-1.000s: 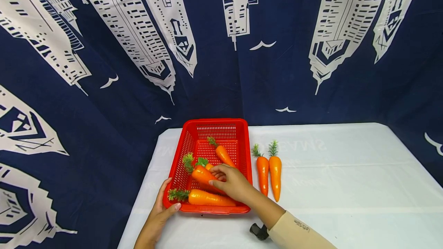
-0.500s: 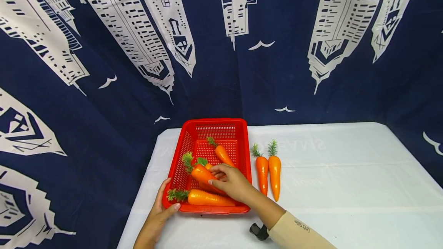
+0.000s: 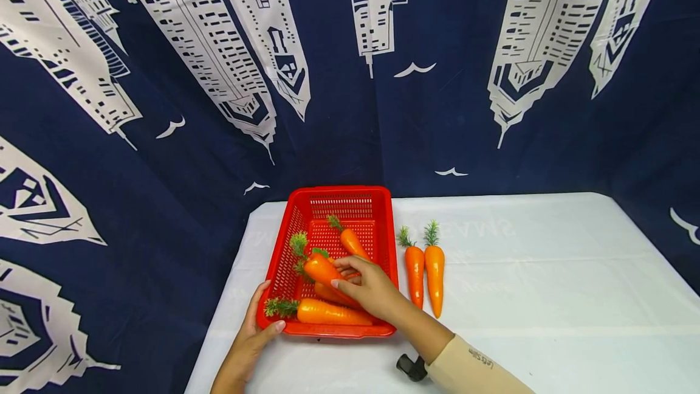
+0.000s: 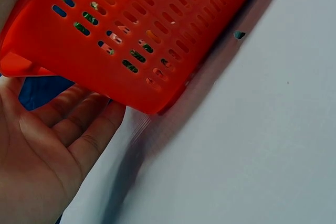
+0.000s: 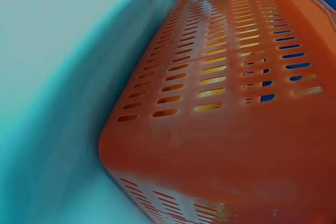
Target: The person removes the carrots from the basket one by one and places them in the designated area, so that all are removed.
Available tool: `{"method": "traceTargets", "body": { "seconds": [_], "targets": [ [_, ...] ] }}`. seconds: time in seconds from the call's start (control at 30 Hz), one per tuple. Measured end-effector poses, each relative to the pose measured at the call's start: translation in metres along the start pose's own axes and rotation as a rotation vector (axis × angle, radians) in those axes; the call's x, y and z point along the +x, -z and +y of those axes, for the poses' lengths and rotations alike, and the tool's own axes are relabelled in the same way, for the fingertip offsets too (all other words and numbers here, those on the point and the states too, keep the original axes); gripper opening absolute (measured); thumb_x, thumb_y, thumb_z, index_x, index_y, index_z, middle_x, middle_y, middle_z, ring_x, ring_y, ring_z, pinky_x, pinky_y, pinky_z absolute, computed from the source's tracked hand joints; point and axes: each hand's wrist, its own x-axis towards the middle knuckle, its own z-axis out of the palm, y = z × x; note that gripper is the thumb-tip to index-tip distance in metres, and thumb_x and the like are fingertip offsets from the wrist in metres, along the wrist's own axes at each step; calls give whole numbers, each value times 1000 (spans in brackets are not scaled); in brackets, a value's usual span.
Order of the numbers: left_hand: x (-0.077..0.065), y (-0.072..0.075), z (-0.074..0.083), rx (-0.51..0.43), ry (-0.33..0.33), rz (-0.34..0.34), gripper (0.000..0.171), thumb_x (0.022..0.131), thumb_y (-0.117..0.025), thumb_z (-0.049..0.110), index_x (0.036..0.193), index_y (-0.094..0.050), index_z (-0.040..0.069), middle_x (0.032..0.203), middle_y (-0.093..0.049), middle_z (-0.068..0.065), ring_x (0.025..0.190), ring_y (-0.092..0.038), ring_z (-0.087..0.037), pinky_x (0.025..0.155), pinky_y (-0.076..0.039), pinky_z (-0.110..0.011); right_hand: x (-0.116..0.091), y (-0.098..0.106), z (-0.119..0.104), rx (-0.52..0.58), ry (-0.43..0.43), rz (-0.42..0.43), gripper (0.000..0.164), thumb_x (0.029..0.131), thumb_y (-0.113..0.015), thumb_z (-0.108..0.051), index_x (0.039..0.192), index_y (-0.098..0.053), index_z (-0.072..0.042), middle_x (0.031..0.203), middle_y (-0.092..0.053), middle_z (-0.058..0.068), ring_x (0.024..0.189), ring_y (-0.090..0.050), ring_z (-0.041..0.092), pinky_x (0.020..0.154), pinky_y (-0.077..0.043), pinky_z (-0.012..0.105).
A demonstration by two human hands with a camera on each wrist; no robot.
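A red perforated basket [image 3: 387,248] holds several carrots with green tops. My right hand [image 3: 374,290] reaches over its right side and pinches a carrot [image 3: 321,269] between thumb and fingers. Below that one lies another carrot [image 3: 328,292], partly covered. A lighter orange carrot [image 3: 330,312] rests along the near wall, and one more carrot [image 3: 352,242] lies farther back. At the near left corner my left hand [image 3: 248,338] grips the basket, thumb on the rim. The left wrist view shows its fingers [image 4: 97,135] under the rim, against the outer wall. The right wrist view has only the basket's outside.
Two carrots, one reddish [image 3: 414,275] and one lighter [image 3: 434,275], lie side by side on the white tablecloth [image 3: 525,297] right of the basket. A small black object [image 3: 410,368] sits by the right sleeve [image 3: 470,366]. Behind the table hangs a dark blue printed cloth [image 3: 339,132].
My right hand has raised the pinched carrot slightly, so more of the carrot beneath shows. The left hand stays on the basket corner.
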Motion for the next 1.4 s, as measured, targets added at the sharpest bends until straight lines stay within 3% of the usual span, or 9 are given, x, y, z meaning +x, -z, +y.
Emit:
{"method": "traceTargets", "body": {
  "seconds": [0.23,0.43,0.87,1.2,1.4],
  "targets": [
    [1,0,0,-10,7,7,86,93,-68,10,159,-20,37,166,-13,0,134,-36,5,101,-37,-11,-2,1,0,10,27,59,36,94,-73,-25,127,-66,-14,121,-67,2,108,-64,20,91,-56,32],
    [1,-1,1,-13,2,2,85,93,-68,10,159,-20,36,165,-14,-1,134,-38,3,101,-38,-12,-3,3,0,61,13,115,38,94,-73,-26,130,-65,-19,124,-65,-1,111,-62,17,92,-56,26],
    [0,-2,1,-24,7,6,86,93,-68,9,159,-20,35,165,-15,-2,131,-41,6,101,-40,-12,-3,6,0,168,11,247,37,93,-75,-23,128,-65,-17,128,-64,0,113,-63,18,91,-54,20],
    [1,-1,-1,-17,6,8,87,93,-68,9,159,-19,35,166,-14,-2,132,-39,6,101,-39,-12,-3,7,2,207,99,373,37,94,-73,-20,129,-64,-14,123,-64,5,113,-62,19,94,-55,23],
    [1,-1,0,-14,11,14,87,93,-68,9,159,-19,36,166,-12,-1,133,-36,5,101,-38,-10,-4,10,1,287,134,466,39,94,-72,-17,131,-62,-12,123,-63,5,115,-59,15,92,-55,20]
  ]
}}
